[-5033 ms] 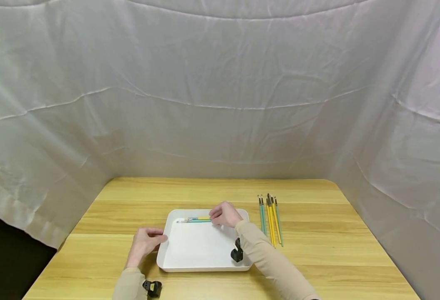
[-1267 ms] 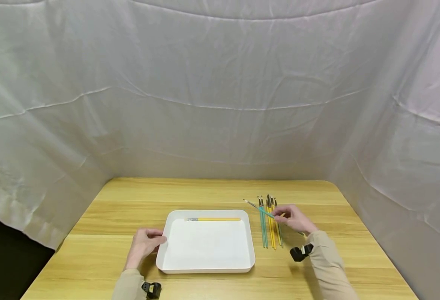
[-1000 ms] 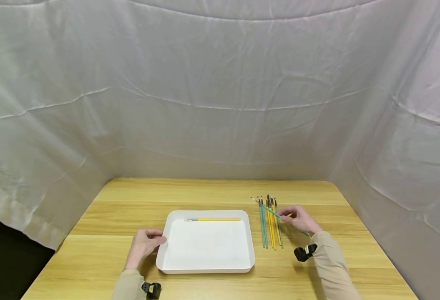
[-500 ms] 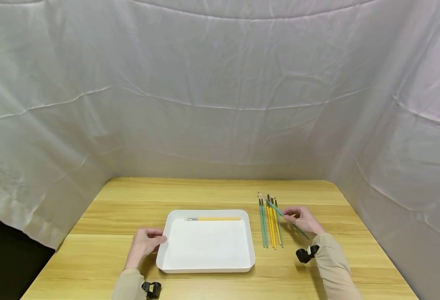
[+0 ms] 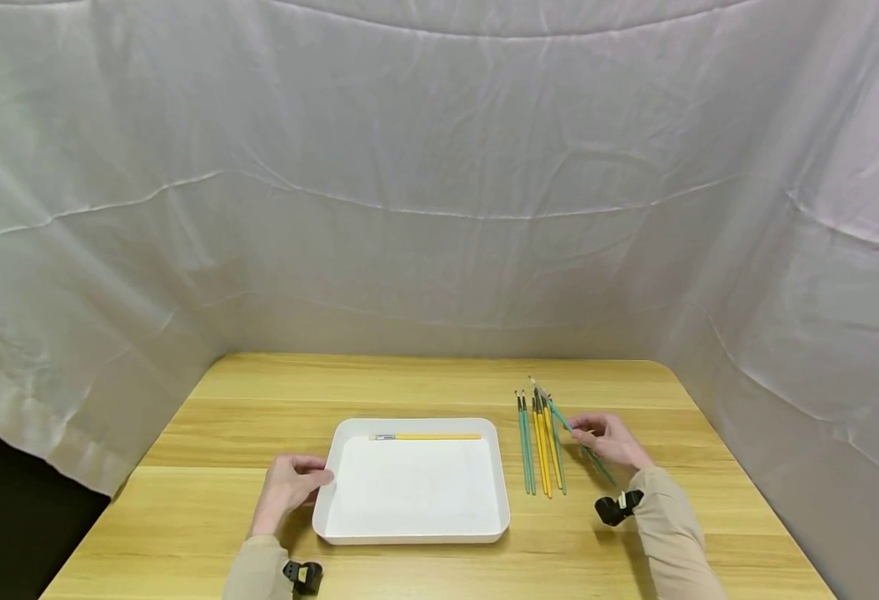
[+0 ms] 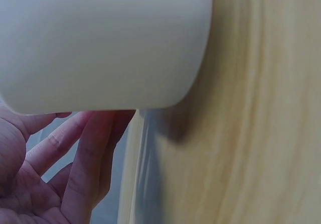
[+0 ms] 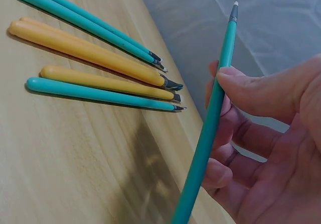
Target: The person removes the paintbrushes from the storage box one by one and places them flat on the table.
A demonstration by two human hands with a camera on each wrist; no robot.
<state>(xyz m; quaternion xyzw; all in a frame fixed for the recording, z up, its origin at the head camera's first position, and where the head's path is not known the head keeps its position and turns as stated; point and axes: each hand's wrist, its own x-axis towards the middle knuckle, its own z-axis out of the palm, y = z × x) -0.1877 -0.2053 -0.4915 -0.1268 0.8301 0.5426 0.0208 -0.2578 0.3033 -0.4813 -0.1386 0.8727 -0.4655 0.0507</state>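
Observation:
My right hand (image 5: pixel 610 437) pinches a teal paintbrush (image 7: pixel 210 113) between thumb and fingers, just right of a row of paintbrushes. Its handle slants toward me and its bristle end points away, past the bristles of the row in the head view. Two teal brushes (image 5: pixel 526 450), several yellow brushes (image 5: pixel 542 446) and another teal brush (image 7: pixel 100 94) make up that row, bristles toward the far edge. My left hand (image 5: pixel 287 487) grips the left rim of a white tray (image 5: pixel 409 537), thumb over the edge. Along the tray's back wall lies one yellow paintbrush (image 5: pixel 439 437).
The wooden table (image 5: pixel 259 417) carries the tray in the middle and the row of brushes to its right. Grey-white cloth (image 5: pixel 439 208) hangs behind and at both sides. A small black camera sits on each wrist.
Five seconds ago my right hand was in the tray, by brushes at its back; one yellow brush lies there now. Lately the held teal brush has turned away from me. My left hand stayed put.

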